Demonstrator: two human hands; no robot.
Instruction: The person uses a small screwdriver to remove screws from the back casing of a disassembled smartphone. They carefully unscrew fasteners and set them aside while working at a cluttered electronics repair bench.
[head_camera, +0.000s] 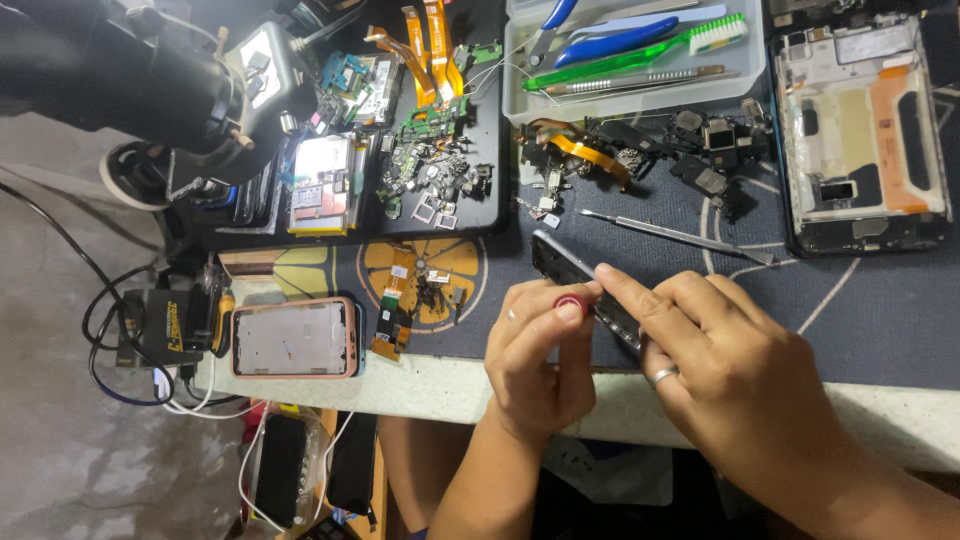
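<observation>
My left hand (538, 360) and my right hand (725, 370) meet over the front edge of the work mat. Together they hold a thin dark phone frame (562, 262) on its edge, tilted toward the upper left. My left fingers also pinch a small red-tipped tool (571, 302) against the frame. My right index finger presses along the frame's side, and that hand wears a ring. Most of the frame's lower end is hidden behind my fingers.
A black tray (485, 190) of circuit boards and orange flex cables lies at the back left. A clear tray (640, 95) holds a green toothbrush and blue tools. An opened phone chassis (860, 130) lies right, a pink-edged phone frame (295, 338) left, metal tweezers (675, 235) just beyond my hands.
</observation>
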